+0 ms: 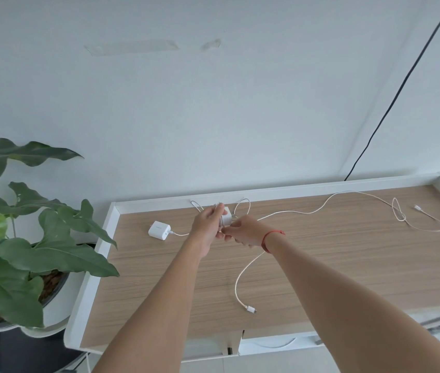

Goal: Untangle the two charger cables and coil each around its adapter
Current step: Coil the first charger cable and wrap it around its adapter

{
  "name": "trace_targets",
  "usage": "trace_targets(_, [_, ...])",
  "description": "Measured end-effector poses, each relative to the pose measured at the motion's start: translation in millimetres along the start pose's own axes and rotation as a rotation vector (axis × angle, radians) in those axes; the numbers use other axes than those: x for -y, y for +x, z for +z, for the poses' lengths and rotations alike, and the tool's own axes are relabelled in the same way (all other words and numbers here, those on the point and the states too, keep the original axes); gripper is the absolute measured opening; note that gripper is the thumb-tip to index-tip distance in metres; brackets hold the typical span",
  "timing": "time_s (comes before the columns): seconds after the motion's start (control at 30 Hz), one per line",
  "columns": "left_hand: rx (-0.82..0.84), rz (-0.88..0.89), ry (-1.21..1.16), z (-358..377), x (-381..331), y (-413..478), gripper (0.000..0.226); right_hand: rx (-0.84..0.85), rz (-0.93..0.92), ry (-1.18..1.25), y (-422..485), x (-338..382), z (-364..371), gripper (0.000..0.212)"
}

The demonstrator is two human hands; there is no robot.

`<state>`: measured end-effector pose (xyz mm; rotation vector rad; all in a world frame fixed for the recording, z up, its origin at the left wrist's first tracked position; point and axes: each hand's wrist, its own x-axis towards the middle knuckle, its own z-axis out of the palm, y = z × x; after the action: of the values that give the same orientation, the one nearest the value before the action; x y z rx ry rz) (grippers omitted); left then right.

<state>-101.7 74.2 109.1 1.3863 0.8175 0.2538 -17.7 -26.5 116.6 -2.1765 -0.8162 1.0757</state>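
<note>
The held adapter (225,214), a small white block, is lifted just above the rear middle of the table (321,265), near its white back rim; fingers cover much of it, so its long axis is hard to read. The left hand (208,224) grips it with fingers curled round its top and side. The right hand (245,232), a red band (272,238) on its wrist, pinches a cable strand (223,232) between thumb and fingertips just below that adapter; which of the 2 cables it belongs to is unclear. The second adapter (159,230) lies flat to the left, long axis roughly left to right, its port end facing right toward the hands. The near cable (237,286) curves from under the right wrist to a plug near the front edge. The long cable (348,193) runs right along the back, forms a loop, and ends at a plug by the far right. Left of the table, a white pot (54,305) holds a broad-leaved green plant (46,254).
</note>
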Motion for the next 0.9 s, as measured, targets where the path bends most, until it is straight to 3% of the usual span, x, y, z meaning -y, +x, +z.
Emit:
trace_targets(0.2, [0.065, -0.024, 0.083, -1, 9, -9, 0.027, 0.123, -0.03, -0.221, -7, 22, -17, 0.026])
trace_targets(0.37, [0.044, -0.112, 0.138, -2, 10, -13, 0.03, 0.084, -0.06, -0.119, -9, 29, -47, 0.028])
trace_targets(0.6, [0.157, -0.168, -0.031, 5, -2, -16, 0.072, -0.077, -0.143, -0.095, -7, 23, -65, 0.032])
trace_targets(0.9, [0.264, -0.037, 0.084, 10, -23, -23, 0.028, -0.33, -0.199, 0.116, 0, 7, -67, 0.042])
